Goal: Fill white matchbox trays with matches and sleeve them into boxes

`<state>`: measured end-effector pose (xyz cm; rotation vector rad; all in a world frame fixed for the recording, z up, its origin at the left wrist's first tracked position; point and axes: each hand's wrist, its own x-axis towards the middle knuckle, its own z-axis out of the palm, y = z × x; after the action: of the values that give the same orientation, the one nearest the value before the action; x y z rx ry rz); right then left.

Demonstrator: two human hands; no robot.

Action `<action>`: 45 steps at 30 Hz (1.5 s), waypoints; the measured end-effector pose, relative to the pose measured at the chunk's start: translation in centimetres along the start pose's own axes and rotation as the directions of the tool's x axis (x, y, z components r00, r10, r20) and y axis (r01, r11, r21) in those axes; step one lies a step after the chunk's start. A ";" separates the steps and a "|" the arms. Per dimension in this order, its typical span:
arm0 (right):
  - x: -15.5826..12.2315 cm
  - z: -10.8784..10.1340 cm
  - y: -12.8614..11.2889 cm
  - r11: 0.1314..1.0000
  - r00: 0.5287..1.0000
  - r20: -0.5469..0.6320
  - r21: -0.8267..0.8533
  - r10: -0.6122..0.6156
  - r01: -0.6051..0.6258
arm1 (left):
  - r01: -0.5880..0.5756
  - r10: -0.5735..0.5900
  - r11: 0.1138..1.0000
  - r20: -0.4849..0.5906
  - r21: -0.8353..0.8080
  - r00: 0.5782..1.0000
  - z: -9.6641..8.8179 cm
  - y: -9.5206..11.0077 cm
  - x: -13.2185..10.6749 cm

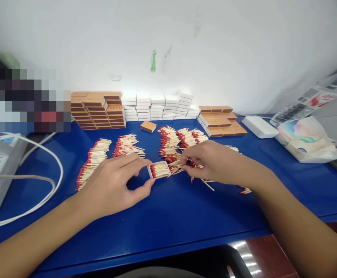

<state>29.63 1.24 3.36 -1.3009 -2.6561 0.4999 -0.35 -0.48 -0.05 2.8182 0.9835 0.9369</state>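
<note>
My left hand (114, 181) pinches a small white matchbox tray (159, 170) between thumb and forefinger; the tray lies on the blue table top (168, 216) and is filled with red-tipped matches. My right hand (211, 160) is closed just to the right of the tray, its fingertips pinched on matches from the loose heap (175, 144) beneath it. More matches lie in rows at the left (94, 162) and centre (127, 146).
Along the wall stand stacks of brown matchbox sleeves (99, 110), white trays (156, 106) and more brown boxes (222, 120). One brown box (148, 126) lies alone. A white cable (41, 185) and device sit left; a white box (259, 126) and tissue pack (305, 141) right.
</note>
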 end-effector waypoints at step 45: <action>0.0 0.0 -0.5 0.999 0.996 0.079 -0.023 0.040 -0.039 | 0.005 -0.006 1.000 -0.044 -0.014 0.999 -0.2 0.1 0.3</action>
<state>29.30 0.99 3.55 -1.3701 -2.7119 0.5400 -0.19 -0.47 0.30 2.7934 0.9846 1.0060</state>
